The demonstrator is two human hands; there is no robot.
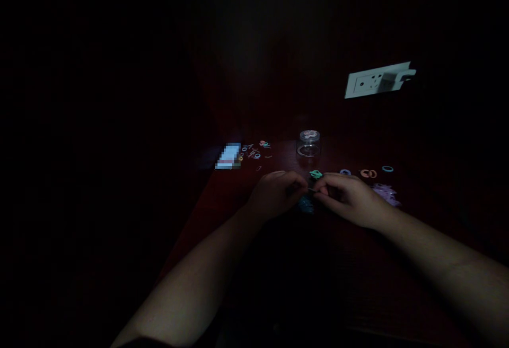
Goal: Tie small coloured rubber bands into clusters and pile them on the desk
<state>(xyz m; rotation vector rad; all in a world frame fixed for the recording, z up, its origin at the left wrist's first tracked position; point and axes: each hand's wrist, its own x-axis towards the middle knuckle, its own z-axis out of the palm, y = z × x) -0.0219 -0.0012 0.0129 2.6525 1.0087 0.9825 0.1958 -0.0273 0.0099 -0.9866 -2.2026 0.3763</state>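
My left hand [280, 193] and my right hand [348, 197] face each other over the dark red table, fingertips nearly touching. Both are closed in a pinch, with a thin pale piece [312, 189] stretching between them; what it is cannot be made out. Just beyond the fingers lies a green looped bundle [316, 174]. A blue-teal pile [306, 205] shows below the fingertips, partly hidden by my hands. To the right of my right hand sits a heap of light purple pieces [385, 194].
A clear lidded jar [309, 145] stands behind the hands. At the left are a lit, blurred screen [229, 156] and scattered small bands [254, 151]. Orange rings [365, 173], a purple ring [345, 171] and a teal ring [387, 168] lie at right. A wall socket [368, 83] holds a plug.
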